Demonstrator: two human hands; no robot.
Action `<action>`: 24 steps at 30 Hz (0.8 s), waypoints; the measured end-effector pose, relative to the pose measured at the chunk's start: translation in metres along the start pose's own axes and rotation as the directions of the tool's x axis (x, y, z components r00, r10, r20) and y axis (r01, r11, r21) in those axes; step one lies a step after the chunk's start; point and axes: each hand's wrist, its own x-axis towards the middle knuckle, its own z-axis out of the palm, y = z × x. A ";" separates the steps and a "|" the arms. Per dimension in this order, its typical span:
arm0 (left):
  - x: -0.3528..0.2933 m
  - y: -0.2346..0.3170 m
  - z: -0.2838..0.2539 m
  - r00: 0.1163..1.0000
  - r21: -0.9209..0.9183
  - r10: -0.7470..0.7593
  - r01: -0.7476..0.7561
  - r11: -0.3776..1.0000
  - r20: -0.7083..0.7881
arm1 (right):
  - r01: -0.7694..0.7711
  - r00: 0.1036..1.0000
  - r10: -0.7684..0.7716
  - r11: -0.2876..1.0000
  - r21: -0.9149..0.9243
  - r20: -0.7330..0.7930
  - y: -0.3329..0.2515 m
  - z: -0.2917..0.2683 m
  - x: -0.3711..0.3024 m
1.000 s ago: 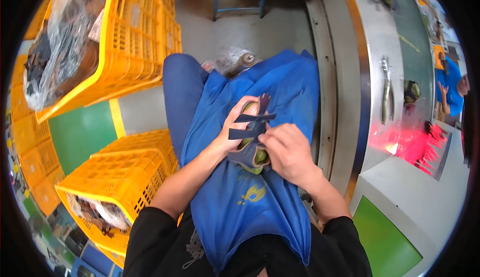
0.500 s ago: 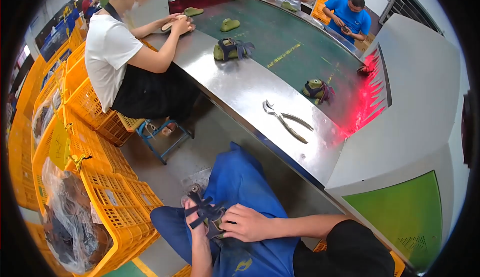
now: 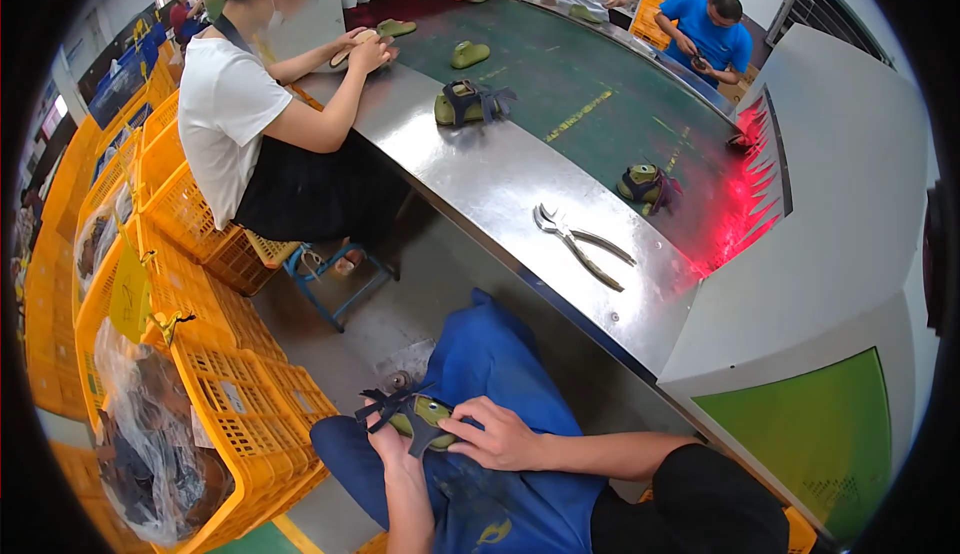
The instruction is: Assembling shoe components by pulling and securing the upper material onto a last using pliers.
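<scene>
Over my lap lies a green shoe last (image 3: pixel 431 409) with a dark strappy sandal upper fitted around it, its loose straps sticking out at the left end. My left hand (image 3: pixel 392 444) is wrapped round its left end from below. At the other end, the thumb and fingers of my right hand (image 3: pixel 499 436) grip the last and the edge of the upper. A blue apron (image 3: pixel 500 364) covers my lap beneath. Lasting pincers (image 3: pixel 585 249) rest with their handles apart on the metal table edge (image 3: pixel 500 169) in front of me.
A green conveyor belt (image 3: pixel 560 84) carries a last with upper (image 3: pixel 648 186) and a bare green last (image 3: pixel 470 54). Another covered last (image 3: pixel 465 104) sits on the metal edge. Yellow crates (image 3: pixel 250 404) stand left, a grey machine (image 3: pixel 800 204) right. Co-workers sit around.
The last has turned in my hands, so its green side and a round hole now show. My right hand has shifted along it with fingers raised. The view has moved slightly.
</scene>
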 end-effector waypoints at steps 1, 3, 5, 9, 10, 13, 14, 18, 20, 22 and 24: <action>-0.009 0.001 0.006 0.997 -0.006 -0.042 0.041 0.999 -0.069 | 0.002 1.000 -0.002 1.000 0.002 0.013 -0.001 0.000 0.000; -0.016 0.000 0.018 0.992 -0.063 -0.068 0.061 0.996 -0.102 | 0.029 0.999 -0.031 0.999 -0.044 -0.041 -0.002 0.003 0.007; -0.010 -0.007 0.019 0.987 -0.155 -0.114 0.095 0.983 -0.116 | -0.004 0.999 0.003 1.000 -0.019 -0.041 0.008 0.004 0.019; -0.019 -0.011 0.039 0.983 -0.135 -0.184 0.179 0.974 -0.021 | -0.071 0.996 0.078 0.988 0.137 -0.047 0.023 -0.010 0.048; -0.024 -0.007 0.039 0.977 -0.084 -0.214 0.213 0.973 0.005 | -0.061 0.998 0.062 0.985 0.162 -0.002 0.022 -0.017 0.056; -0.042 -0.011 0.031 0.976 0.307 0.076 -0.010 0.952 -0.204 | -0.169 0.982 0.144 0.958 0.230 0.121 0.025 -0.028 0.068; -0.038 -0.015 0.011 0.955 0.469 0.277 -0.199 0.860 -0.104 | -0.222 0.968 0.179 0.937 0.268 0.175 0.028 -0.029 0.072; -0.060 0.024 -0.004 0.829 0.643 0.210 -0.539 0.544 0.518 | -0.331 0.914 0.208 0.879 0.343 0.347 0.023 -0.031 0.069; -0.069 0.027 -0.005 0.813 0.638 0.063 -0.500 0.586 0.580 | -0.364 0.894 0.211 0.855 0.369 0.394 0.018 -0.024 0.065; -0.077 0.021 -0.002 0.819 0.721 0.045 -0.529 0.448 0.573 | -0.393 0.886 0.220 0.823 0.409 0.409 0.018 -0.015 0.061; -0.079 0.007 -0.008 0.816 0.672 0.141 -0.548 0.498 0.561 | -0.414 0.870 0.232 0.824 0.387 0.436 0.018 -0.010 0.062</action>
